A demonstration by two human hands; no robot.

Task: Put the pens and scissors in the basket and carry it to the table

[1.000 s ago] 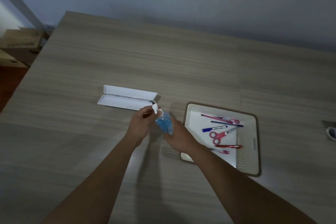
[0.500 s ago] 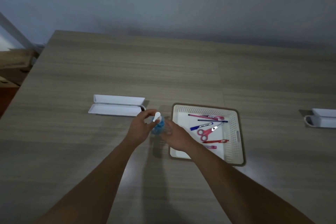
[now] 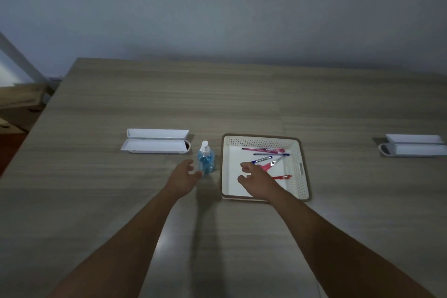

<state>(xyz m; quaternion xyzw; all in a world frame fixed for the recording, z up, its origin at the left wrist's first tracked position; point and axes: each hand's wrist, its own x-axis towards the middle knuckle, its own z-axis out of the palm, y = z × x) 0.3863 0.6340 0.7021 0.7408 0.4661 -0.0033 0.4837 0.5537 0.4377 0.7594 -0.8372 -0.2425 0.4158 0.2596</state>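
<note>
A white perforated basket (image 3: 301, 184) sits on the wooden table (image 3: 145, 201). Inside lie several pens: a pink one (image 3: 264, 150), a dark one (image 3: 271, 154), a blue one (image 3: 261, 159) and a red one (image 3: 281, 177), plus pink-handled scissors (image 3: 272, 164). My right hand (image 3: 256, 178) hovers over the basket's left part, fingers apart, holding nothing. My left hand (image 3: 183, 176) is open just left of a blue pump bottle (image 3: 206, 159) that stands upright on the table, close to its base.
An open white pencil case (image 3: 154, 144) lies left of the bottle. Another white case (image 3: 414, 145) sits at the far right. The table's left edge (image 3: 36, 123) borders cardboard boxes (image 3: 19, 97) on the floor. A wall runs behind.
Both hands let go of the blue bottle, which now stands on the table. My right hand moved right over the basket; my left hand drew back a little.
</note>
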